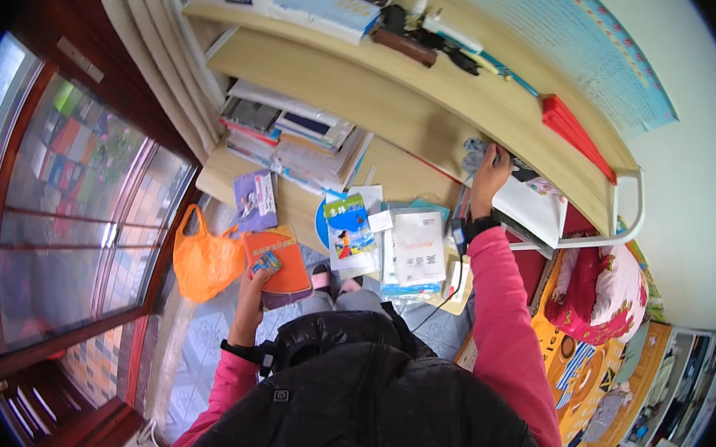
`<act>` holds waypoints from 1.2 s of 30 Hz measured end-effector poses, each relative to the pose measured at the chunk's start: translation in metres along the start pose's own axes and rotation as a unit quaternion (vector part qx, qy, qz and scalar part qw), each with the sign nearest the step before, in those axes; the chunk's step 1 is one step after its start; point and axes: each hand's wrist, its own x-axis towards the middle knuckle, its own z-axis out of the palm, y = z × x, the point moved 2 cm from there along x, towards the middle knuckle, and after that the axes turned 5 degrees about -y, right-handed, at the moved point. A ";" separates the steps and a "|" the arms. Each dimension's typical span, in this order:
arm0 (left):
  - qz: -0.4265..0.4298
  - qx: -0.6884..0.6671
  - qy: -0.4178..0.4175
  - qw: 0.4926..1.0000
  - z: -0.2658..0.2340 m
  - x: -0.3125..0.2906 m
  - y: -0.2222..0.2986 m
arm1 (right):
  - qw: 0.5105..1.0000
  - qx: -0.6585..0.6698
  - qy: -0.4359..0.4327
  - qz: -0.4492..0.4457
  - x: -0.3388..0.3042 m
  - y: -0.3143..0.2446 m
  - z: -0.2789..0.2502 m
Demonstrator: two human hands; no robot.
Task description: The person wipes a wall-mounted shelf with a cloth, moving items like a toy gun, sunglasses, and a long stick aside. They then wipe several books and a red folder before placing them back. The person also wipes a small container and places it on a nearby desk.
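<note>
Left hand [253,289] pinches a packet [266,264]; right hand [490,181] curls by the far grey bundle [473,155], hold unclear; a loose pinch could drop the packet.

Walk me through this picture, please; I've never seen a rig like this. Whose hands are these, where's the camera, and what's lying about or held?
There's no machine: these are a person's bare hands, below pink sleeves. The only picture comes from a wide fisheye camera worn on the head, looking down, so straight edges bend.

The left hand holds a small colourful item at an orange book. The right hand reaches under the shelf, by a crumpled grey-blue thing; its grip isn't clear.

On the desk are stacked books and papers, a bright booklet and a white notebook.
</note>
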 end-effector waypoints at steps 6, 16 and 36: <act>-0.024 -0.007 0.016 1.000 0.001 -0.004 -0.014 | 0.908 -0.320 -0.240 -0.127 -0.040 0.047 0.081; -0.096 -0.027 0.036 0.994 -0.052 0.067 -0.134 | 0.890 -0.329 -0.281 -0.143 -0.014 0.030 0.160; 0.021 0.324 0.056 0.944 -0.121 0.350 -0.199 | 0.860 -0.296 -0.238 -0.341 -0.013 0.049 0.149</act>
